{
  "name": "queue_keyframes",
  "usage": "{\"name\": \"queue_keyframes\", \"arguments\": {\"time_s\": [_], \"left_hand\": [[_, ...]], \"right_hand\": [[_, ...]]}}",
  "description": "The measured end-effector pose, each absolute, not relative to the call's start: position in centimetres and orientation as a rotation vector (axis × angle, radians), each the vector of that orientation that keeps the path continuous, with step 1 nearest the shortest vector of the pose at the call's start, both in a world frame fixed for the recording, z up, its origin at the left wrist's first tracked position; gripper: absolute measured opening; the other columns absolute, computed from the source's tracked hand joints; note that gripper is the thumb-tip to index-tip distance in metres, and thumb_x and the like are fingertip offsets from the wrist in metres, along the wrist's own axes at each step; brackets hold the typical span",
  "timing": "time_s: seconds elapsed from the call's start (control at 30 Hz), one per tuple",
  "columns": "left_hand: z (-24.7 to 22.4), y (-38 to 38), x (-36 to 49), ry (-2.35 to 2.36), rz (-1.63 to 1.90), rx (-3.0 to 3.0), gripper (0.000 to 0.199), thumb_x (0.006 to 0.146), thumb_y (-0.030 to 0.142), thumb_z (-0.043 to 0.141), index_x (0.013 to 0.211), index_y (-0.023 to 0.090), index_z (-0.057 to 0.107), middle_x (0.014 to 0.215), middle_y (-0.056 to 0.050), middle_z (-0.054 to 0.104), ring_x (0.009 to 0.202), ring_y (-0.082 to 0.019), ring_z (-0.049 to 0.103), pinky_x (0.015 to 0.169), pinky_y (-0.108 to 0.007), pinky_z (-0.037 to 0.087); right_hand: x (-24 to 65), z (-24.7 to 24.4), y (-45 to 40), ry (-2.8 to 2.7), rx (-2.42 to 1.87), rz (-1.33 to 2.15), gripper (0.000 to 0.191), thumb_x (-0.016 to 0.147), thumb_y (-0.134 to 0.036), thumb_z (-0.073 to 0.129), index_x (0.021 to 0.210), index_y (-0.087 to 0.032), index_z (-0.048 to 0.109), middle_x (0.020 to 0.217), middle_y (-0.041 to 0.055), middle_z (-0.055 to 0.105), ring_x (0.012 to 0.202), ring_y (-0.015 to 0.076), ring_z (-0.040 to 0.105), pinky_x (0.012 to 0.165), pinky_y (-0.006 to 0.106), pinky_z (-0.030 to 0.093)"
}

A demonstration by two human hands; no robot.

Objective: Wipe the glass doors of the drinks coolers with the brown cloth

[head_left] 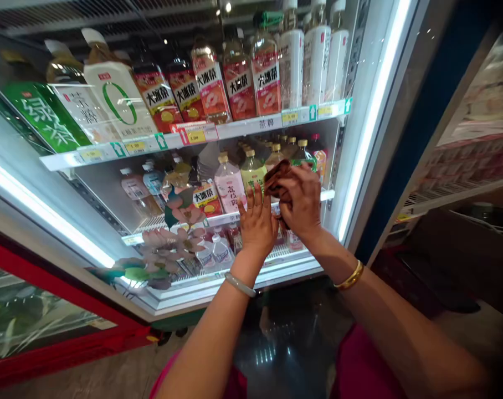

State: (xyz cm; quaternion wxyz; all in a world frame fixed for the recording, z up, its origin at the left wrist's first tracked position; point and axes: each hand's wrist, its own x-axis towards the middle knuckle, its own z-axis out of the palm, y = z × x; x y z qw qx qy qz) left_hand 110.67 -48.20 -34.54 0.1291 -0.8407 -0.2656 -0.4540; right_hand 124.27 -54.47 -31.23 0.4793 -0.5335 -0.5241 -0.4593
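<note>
My left hand (pixel 257 226) lies with fingers extended and spread against the glass door (pixel 218 280) of a lit drinks cooler. To its right, my right hand (pixel 304 195) is closed around a bunched brown cloth (pixel 276 175), which is at the glass. My hands are close together, with the thumb side of the left near the right. Behind the glass, a pink-labelled bottle (pixel 229 188) and a yellow-green-labelled bottle (pixel 252 169) stand on the middle shelf; the hands and cloth partly cover others there.
Larger tea bottles (pixel 209 80) line the upper shelf (pixel 243 126). Flower decals (pixel 183 208) mark the glass at lower left. A blue door frame (pixel 426 122) borders the right side, with another stocked shelf (pixel 455 160) beyond. A red-framed case (pixel 68 293) stands at lower left.
</note>
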Motion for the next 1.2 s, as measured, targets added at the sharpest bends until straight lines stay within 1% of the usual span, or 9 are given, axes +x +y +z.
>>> {"name": "queue_keyframes", "arguments": {"time_s": [0.1, 0.27, 0.43, 0.53, 0.67, 0.8, 0.87, 1.0, 1.2], "left_hand": [[-34.0, -48.3, 110.8, -0.752, -1.328, -2.404, 0.06, 0.095, 0.018, 0.058, 0.154, 0.011, 0.052, 0.169, -0.02, 0.038, 0.164, -0.033, 0.014, 0.133, -0.063, 0.008], [-33.8, -48.5, 110.3, -0.746, -1.319, -2.388, 0.079, 0.094, 0.017, 0.061, 0.167, 0.022, 0.031, 0.176, -0.013, 0.015, 0.164, -0.031, 0.0, 0.132, -0.063, 0.007], [-33.8, -48.5, 110.7, -0.765, -1.343, -2.393, 0.077, 0.094, 0.016, 0.061, 0.166, 0.025, 0.034, 0.175, -0.011, 0.014, 0.163, -0.03, -0.005, 0.131, -0.066, 0.003], [-33.9, -48.6, 111.4, -0.803, -1.37, -2.396, 0.072, 0.095, 0.015, 0.059, 0.164, 0.02, 0.037, 0.174, -0.016, 0.015, 0.163, -0.032, -0.002, 0.13, -0.068, 0.002], [-33.4, -48.7, 112.1, -0.786, -1.39, -2.396, 0.069, 0.097, 0.014, 0.056, 0.163, 0.012, 0.037, 0.172, -0.021, 0.019, 0.164, -0.033, 0.006, 0.132, -0.064, 0.005], [-32.5, -49.2, 112.3, -0.779, -1.348, -2.432, 0.075, 0.098, 0.018, 0.057, 0.167, 0.019, 0.03, 0.174, -0.017, 0.014, 0.164, -0.034, 0.006, 0.131, -0.066, 0.002], [-32.2, -49.6, 112.5, -0.789, -1.343, -2.438, 0.077, 0.097, 0.019, 0.059, 0.168, 0.022, 0.027, 0.175, -0.017, 0.009, 0.164, -0.034, 0.003, 0.129, -0.067, -0.002], [-31.8, -49.7, 113.2, -0.817, -1.333, -2.427, 0.074, 0.099, 0.02, 0.058, 0.167, 0.021, 0.03, 0.174, -0.019, 0.005, 0.163, -0.033, -0.002, 0.127, -0.07, -0.007], [-30.7, -48.1, 112.8, -0.747, -1.366, -2.394, 0.066, 0.099, 0.023, 0.059, 0.162, 0.017, 0.041, 0.174, -0.018, 0.009, 0.164, -0.032, -0.003, 0.13, -0.065, -0.007]], "right_hand": [[123.7, -33.2, -54.9, -1.415, -1.19, -1.193, 0.049, 0.084, -0.013, 0.063, 0.13, -0.029, 0.058, 0.147, 0.0073, 0.054, 0.151, 0.0283, 0.041, 0.128, 0.058, 0.035], [128.7, -36.7, -56.3, -1.268, -1.32, -1.165, 0.046, 0.083, -0.013, 0.064, 0.126, -0.03, 0.062, 0.149, 0.0094, 0.05, 0.15, 0.033, 0.042, 0.125, 0.064, 0.035], [129.6, -32.6, -55.4, -0.74, -1.318, -1.066, 0.052, 0.085, -0.018, 0.061, 0.137, -0.025, 0.055, 0.15, 0.0171, 0.046, 0.143, 0.0359, 0.046, 0.117, 0.068, 0.04], [126.1, -31.3, -54.2, -1.016, -1.296, -1.109, 0.052, 0.084, -0.015, 0.062, 0.134, -0.026, 0.056, 0.147, 0.0139, 0.051, 0.146, 0.0332, 0.045, 0.125, 0.066, 0.032], [124.2, -33.0, -53.9, -1.265, -1.21, -1.205, 0.05, 0.083, -0.008, 0.061, 0.128, -0.029, 0.06, 0.144, 0.0073, 0.056, 0.153, 0.0279, 0.038, 0.13, 0.059, 0.03], [128.3, -33.4, -54.6, -1.052, -1.281, -1.216, 0.055, 0.079, -0.004, 0.058, 0.129, -0.028, 0.059, 0.152, 0.0098, 0.049, 0.156, 0.0315, 0.033, 0.129, 0.069, 0.024], [130.3, -32.3, -54.9, -0.85, -1.284, -1.178, 0.055, 0.08, -0.007, 0.057, 0.131, -0.026, 0.057, 0.154, 0.0132, 0.046, 0.154, 0.034, 0.036, 0.125, 0.07, 0.029], [130.1, -29.6, -54.7, -0.675, -1.257, -1.131, 0.047, 0.084, -0.017, 0.058, 0.131, -0.025, 0.056, 0.148, 0.0156, 0.05, 0.146, 0.034, 0.044, 0.12, 0.064, 0.04], [126.3, -29.7, -54.2, -1.135, -1.193, -1.227, 0.039, 0.087, -0.025, 0.063, 0.126, -0.029, 0.059, 0.144, 0.0057, 0.057, 0.15, 0.0278, 0.042, 0.128, 0.055, 0.034]]}}
